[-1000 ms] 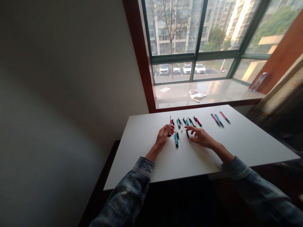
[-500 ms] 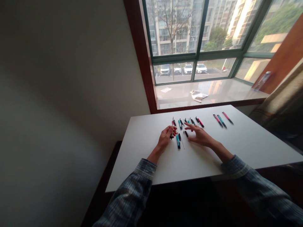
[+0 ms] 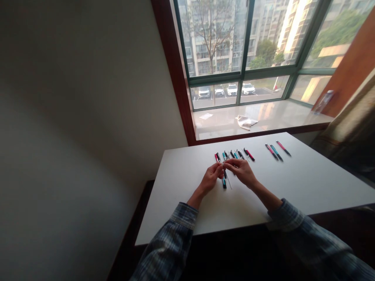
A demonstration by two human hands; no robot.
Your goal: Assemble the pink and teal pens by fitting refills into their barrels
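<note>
My left hand [image 3: 211,178] and my right hand [image 3: 242,171] meet fingertip to fingertip above the table. Closed fingers of the left hand hold a slim pen part, mostly hidden by them. The right thumb and forefinger pinch at its upper end; whether a separate small piece sits between them I cannot make out. Just below the hands lie a teal and black pen barrel [image 3: 224,184] and a thin white refill [image 3: 230,182]. Behind the fingers runs a row of taken-apart pens, with a red barrel [image 3: 250,154] at its right end and another red piece [image 3: 216,157] at its left.
Whole pens lie to the right on the white table [image 3: 307,179]: two pink ones, including the outer pink pen [image 3: 283,148], and a teal pen [image 3: 277,152]. A crumpled cloth [image 3: 246,122] and a clear bottle [image 3: 324,102] are on the windowsill. A wall borders the left.
My right hand has moved left from beside a black pen part and closed its fingers at my left hand. The left hand still holds its pen part. The view has shifted slightly.
</note>
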